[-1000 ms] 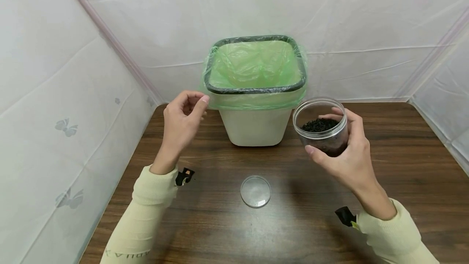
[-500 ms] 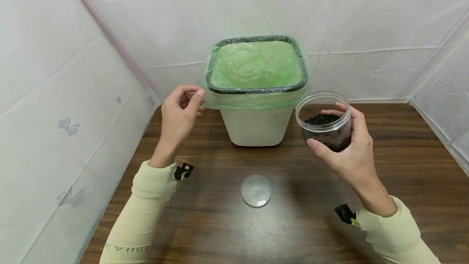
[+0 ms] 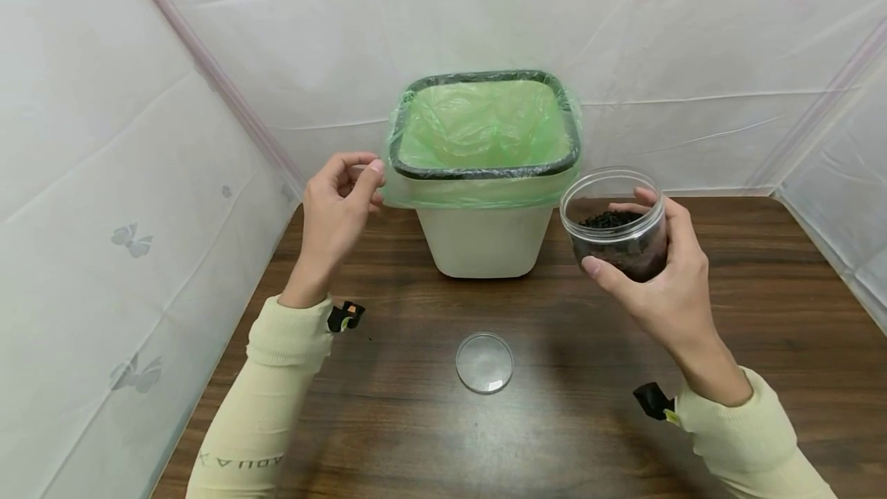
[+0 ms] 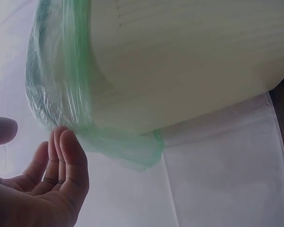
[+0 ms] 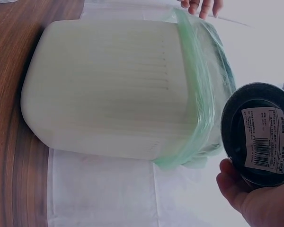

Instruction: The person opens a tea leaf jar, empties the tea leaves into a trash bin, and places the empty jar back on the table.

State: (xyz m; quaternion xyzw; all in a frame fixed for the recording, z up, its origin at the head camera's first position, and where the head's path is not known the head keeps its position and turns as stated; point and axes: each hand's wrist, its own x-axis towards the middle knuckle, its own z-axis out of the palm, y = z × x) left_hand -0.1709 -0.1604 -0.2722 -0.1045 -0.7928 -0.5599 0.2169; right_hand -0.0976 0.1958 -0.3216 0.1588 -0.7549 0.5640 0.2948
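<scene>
My right hand (image 3: 668,291) grips a clear plastic jar (image 3: 627,252), its mouth uncovered and tilted a little toward me. Loose black granules (image 3: 608,219) fill part of it. The right wrist view shows a barcoded white label (image 5: 265,139) on the jar's base. My left hand (image 3: 338,206) is raised at the left of a cream trash bin (image 3: 485,241). Its fingers bend loosely and hold nothing, with the thumb apart from them in the left wrist view. Those fingertips overlap the edge of the green trash bag (image 4: 75,71) that lines the bin and folds over its dark rim.
A round clear lid (image 3: 484,363) lies on the brown wooden table (image 3: 554,437) in front of the bin. Pale plastic sheeting (image 3: 333,45) hangs behind the table and along both sides. Small black cameras sit at both wrists.
The right hand has lifted the jar slightly and moved it a little to the right. The left hand has drifted up and left, slightly farther from the bin.
</scene>
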